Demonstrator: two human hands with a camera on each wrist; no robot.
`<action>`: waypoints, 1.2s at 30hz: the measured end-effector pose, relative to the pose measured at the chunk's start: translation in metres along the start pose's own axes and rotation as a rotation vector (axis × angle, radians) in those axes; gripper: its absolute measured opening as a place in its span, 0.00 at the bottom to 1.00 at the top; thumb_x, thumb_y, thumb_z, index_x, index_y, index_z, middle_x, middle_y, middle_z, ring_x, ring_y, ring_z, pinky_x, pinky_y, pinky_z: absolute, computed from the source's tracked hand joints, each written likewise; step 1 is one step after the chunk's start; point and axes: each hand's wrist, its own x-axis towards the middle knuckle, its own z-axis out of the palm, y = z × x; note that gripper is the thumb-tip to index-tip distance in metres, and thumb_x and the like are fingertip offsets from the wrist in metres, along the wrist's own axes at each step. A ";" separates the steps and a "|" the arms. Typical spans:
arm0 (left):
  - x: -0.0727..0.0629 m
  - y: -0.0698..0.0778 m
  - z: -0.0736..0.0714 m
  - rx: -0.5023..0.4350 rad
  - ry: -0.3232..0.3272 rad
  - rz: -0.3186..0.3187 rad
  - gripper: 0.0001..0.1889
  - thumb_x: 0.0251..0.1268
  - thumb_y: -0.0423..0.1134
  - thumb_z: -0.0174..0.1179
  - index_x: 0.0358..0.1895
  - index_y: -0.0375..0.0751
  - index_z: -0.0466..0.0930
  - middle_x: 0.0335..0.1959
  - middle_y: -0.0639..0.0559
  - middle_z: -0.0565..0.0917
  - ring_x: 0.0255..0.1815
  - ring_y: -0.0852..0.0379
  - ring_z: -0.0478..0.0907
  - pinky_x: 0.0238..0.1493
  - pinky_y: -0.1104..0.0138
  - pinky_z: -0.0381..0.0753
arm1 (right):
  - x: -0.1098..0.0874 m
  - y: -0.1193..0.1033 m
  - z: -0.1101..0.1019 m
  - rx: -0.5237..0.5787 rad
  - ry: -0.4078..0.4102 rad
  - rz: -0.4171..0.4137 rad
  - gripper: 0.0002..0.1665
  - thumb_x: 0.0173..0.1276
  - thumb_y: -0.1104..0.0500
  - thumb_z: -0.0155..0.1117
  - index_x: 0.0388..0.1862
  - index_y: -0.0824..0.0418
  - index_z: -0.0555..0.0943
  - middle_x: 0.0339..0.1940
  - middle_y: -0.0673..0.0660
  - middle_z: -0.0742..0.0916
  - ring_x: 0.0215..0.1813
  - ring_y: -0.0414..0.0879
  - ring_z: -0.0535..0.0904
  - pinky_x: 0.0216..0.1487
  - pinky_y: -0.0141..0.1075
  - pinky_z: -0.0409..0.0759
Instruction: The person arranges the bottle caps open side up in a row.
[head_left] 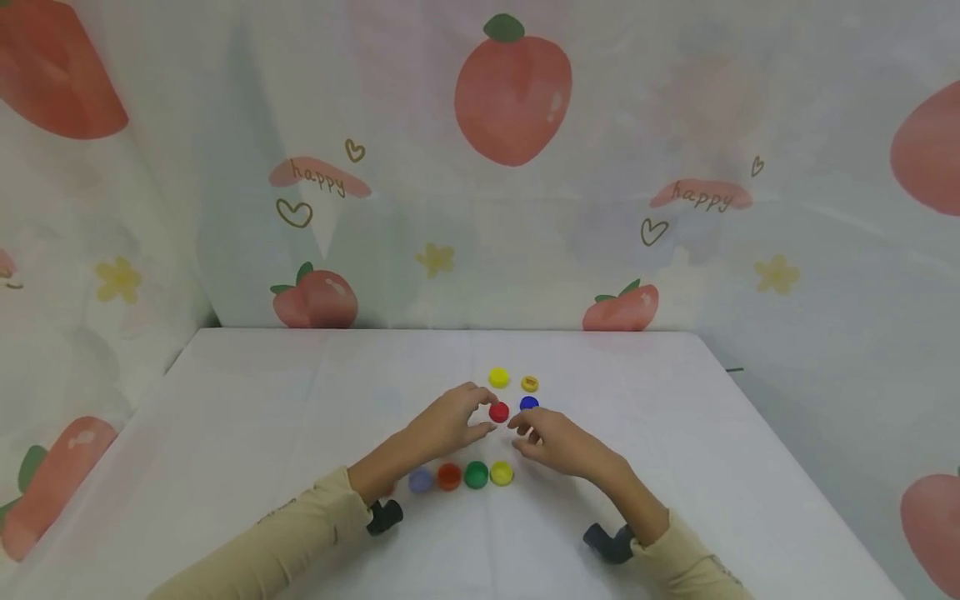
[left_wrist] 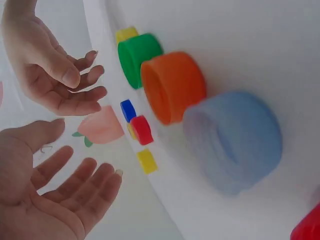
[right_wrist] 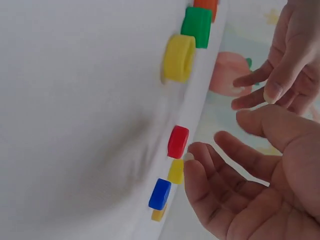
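Note:
My left hand [head_left: 448,418] hovers over the table beside a red bottle cap [head_left: 498,412], fingertips overlapping its edge in the head view. Both wrist views show its fingers loosely bent with nothing between them. My right hand [head_left: 558,442] faces it from the right, fingers relaxed and holding nothing. Just beyond its fingertips lies a blue cap [head_left: 529,403]. Behind these two are a yellow cap [head_left: 498,377] and a smaller golden-yellow cap [head_left: 529,383]. In the right wrist view, the red cap [right_wrist: 178,142] rests on the tabletop below the right fingertips.
Nearer me runs a row of caps: light blue [left_wrist: 235,142], orange [head_left: 449,477], green [head_left: 476,475] and yellow [head_left: 502,473]. A red one [left_wrist: 307,225] at its left end is partly hidden by my left arm. A peach-printed cloth [head_left: 405,208] hangs behind the white table [head_left: 300,400].

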 end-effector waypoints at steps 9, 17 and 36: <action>0.019 -0.013 -0.011 0.014 -0.016 -0.006 0.21 0.59 0.40 0.66 0.55 0.39 0.75 0.47 0.45 0.79 0.46 0.51 0.78 0.42 0.68 0.79 | 0.019 0.001 -0.010 -0.010 0.141 0.086 0.20 0.58 0.63 0.70 0.50 0.65 0.78 0.32 0.50 0.80 0.35 0.43 0.75 0.37 0.32 0.79; 0.040 -0.029 -0.016 0.048 -0.056 -0.009 0.23 0.56 0.38 0.68 0.56 0.38 0.75 0.45 0.44 0.80 0.43 0.51 0.79 0.42 0.67 0.79 | 0.037 0.009 -0.008 -0.025 0.112 0.118 0.21 0.58 0.62 0.70 0.50 0.67 0.77 0.30 0.51 0.81 0.33 0.43 0.76 0.36 0.33 0.78; 0.068 -0.028 -0.007 0.106 -0.226 -0.106 0.19 0.57 0.39 0.67 0.52 0.40 0.79 0.39 0.50 0.82 0.38 0.58 0.77 0.41 0.70 0.77 | 0.052 0.011 0.002 0.012 0.063 0.176 0.21 0.56 0.64 0.72 0.48 0.68 0.78 0.25 0.51 0.82 0.29 0.43 0.76 0.35 0.33 0.78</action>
